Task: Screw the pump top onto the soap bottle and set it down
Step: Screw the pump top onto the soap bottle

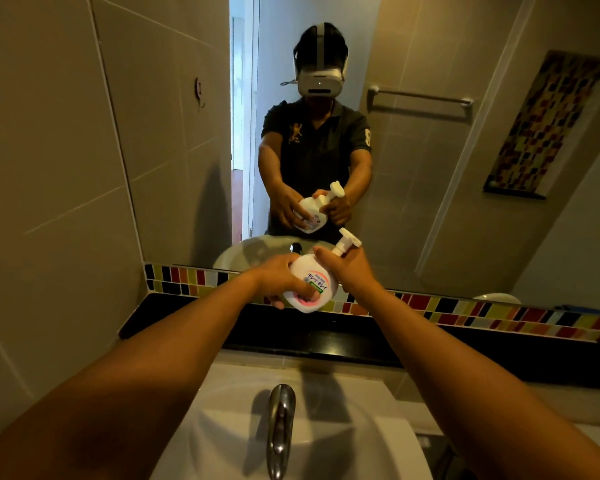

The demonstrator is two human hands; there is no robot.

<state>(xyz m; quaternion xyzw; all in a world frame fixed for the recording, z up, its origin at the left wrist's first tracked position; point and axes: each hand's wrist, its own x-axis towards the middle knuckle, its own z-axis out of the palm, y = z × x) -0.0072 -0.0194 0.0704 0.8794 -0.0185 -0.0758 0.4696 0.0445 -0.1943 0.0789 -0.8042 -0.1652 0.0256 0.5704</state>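
— Beige wall tiles, a big mirror [326,133] above a strip of coloured mosaic tiles [465,311], a black ledge [291,332] under it. What's down at the front?

— White sink [229,420] with a chrome tap [280,427] sticking out over the bowl. I can't make out any water in the bowl.

— And the soap bottle?

— White soap bottle [312,285], held up in the air in front of the mirror, above the black ledge and not resting on anything. It's tilted, neck pointing up and to the right, label facing the camera. The plastic is opaque, so there's no telling how much soap is inside.

— Who's got hold of it?

— Both hands. The left hand [278,277] wraps the body of the bottle, fingers curled round its lower side and across the label. The right hand [347,268] is closed round the neck, thumb up against the bottle's shoulder.

— Pump top?

— The pump top [347,241] sits on the neck, its white nozzle poking out above the right hand. Whether it's threaded fully down I can't tell; the fingers cover the collar.

— Anything in the mirror?

— The same grip from the other side, and a towel rail [420,98] on the reflected wall.
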